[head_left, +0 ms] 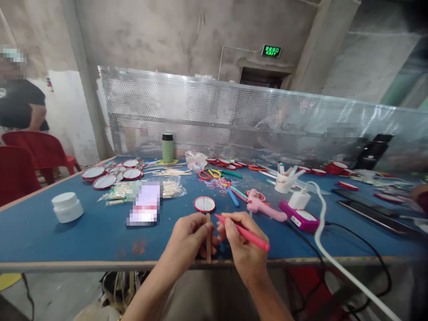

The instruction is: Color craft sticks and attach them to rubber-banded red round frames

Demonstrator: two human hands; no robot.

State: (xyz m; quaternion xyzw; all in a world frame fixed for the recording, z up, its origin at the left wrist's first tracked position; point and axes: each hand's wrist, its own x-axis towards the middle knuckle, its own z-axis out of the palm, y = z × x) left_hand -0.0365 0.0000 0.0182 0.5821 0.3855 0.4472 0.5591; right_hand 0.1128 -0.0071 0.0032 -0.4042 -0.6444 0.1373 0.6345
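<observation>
A bare concrete room with a perforated metal screen (pixel 234 116) behind a blue table (pixel 83 232). At the table's near edge, the left hand (pixel 190 236) is closed round a wooden stick (pixel 208 240), held upright. The right hand (pixel 239 243) pinches a red pen (pixel 247 235), its tip just beside the stick's top. The blue surface lies bare around the hands. A jar (pixel 67 207) stands well to the left, a round disc (pixel 204 204) lies just beyond, and a white cable (pixel 323 223) crosses the near edge on the right.
</observation>
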